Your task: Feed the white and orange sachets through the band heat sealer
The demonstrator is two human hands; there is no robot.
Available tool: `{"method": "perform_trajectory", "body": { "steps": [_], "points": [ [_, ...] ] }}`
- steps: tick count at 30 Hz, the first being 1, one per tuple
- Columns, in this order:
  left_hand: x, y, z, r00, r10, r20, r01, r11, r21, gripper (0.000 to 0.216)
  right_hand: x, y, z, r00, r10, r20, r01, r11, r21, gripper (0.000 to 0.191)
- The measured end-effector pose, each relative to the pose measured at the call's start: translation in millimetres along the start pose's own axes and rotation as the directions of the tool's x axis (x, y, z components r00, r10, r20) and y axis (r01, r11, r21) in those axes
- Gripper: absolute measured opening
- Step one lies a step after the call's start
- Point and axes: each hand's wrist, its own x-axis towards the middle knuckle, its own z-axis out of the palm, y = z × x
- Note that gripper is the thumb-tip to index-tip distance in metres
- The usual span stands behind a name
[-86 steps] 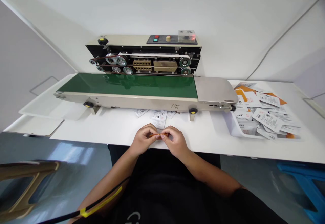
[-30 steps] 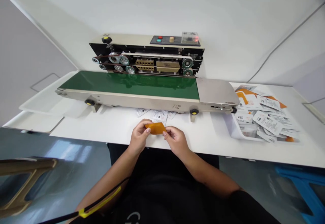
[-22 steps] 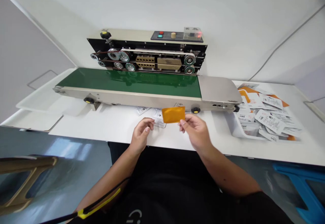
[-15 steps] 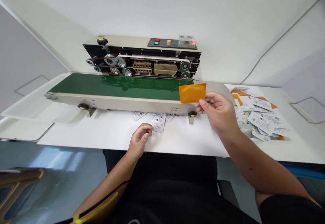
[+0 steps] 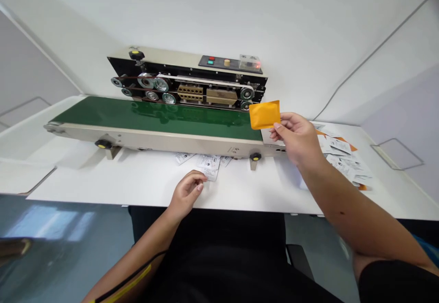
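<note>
Just beyond my right hand (image 5: 298,139), pinched in its fingertips, the orange pouch (image 5: 264,114) hangs over the green belt (image 5: 154,116); my left hand (image 5: 187,192), loosely curled, touches white sachets (image 5: 208,163).

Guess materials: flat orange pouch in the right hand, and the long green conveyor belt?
Flat orange pouch, pinched by the right hand: probably plastic or foil-laminate film with a matte finish; it holds flat though gripped at one edge only. Long green conveyor belt: looks like smooth PVC or rubber, glossy; it mirrors the wheels above it.
</note>
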Motion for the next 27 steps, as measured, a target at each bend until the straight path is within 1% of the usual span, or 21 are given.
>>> {"method": "perform_trajectory", "body": {
  "steps": [2, 5, 6, 8, 15, 27],
  "points": [
    [-0.1, -1.4, -1.0, 1.000, 0.005, -0.001, -0.005, 1.000, 0.006, 0.016, 17.9, 5.4, -5.8, 0.993, 0.119, 0.015, -0.120, 0.992, 0.048, 0.021],
    [-0.4, -3.2, -1.9, 1.000, 0.010, 0.005, -0.011, 1.000, 0.010, 0.016, 37.4, 8.4, -11.3, 0.951, 0.308, 0.031, -0.310, 0.945, 0.104, 0.013],
    [-0.4, -3.2, -2.0, 1.000, 0.010, 0.010, -0.010, 1.000, 0.011, 0.015, 41.8, 8.4, -12.2, 0.933, 0.358, 0.028, -0.359, 0.925, 0.122, 0.011],
    [-0.3, -1.7, -1.9, 1.000, 0.011, 0.018, -0.011, 1.000, 0.014, 0.015, 48.9, 8.0, -12.8, 0.905, 0.424, 0.018, -0.421, 0.892, 0.162, 0.013],
    [2.0, 5.1, -1.3, 0.999, 0.030, 0.045, -0.032, 0.998, 0.046, 0.017, 67.2, 13.1, -7.4, 0.877, 0.481, 0.023, -0.467, 0.838, 0.283, 0.019],
    [0.0, 4.2, -3.3, 0.996, 0.038, 0.081, -0.046, 0.994, 0.098, 0.016, 84.2, 16.7, 16.1, 0.844, 0.537, 0.004, -0.502, 0.787, 0.359, 0.022]
  ]
}}
